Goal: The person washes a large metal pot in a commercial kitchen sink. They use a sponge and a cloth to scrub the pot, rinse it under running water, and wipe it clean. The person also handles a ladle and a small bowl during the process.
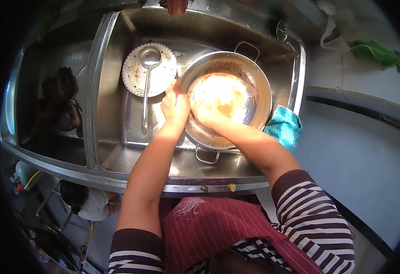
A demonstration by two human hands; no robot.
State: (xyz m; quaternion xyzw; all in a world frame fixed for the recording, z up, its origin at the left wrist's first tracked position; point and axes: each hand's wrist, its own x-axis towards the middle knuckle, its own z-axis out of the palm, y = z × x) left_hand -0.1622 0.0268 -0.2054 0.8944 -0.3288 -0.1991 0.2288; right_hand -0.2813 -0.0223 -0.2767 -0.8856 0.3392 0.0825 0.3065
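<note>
A round metal pan (260, 96) with two loop handles sits in the right basin of a steel sink, its inside stained brown and lit by strong glare. My left hand (176, 104) grips the pan's left rim, thumb up. Inside the pan, near that same rim, is my right hand (205, 113); glare hides its fingers, so I cannot tell whether it holds anything. Left of the pan lies a patterned plate (131, 77) with food residue, and a metal ladle (147, 92) rests across it, bowl on the plate and handle toward me.
A turquoise cloth (283, 127) hangs over the basin's right edge. Dark items (61, 99) lie in the left basin beyond the steel divider (95, 85). Food scraps (232, 187) are on the front rim. Another person (92, 203) is low at the left, below the sink.
</note>
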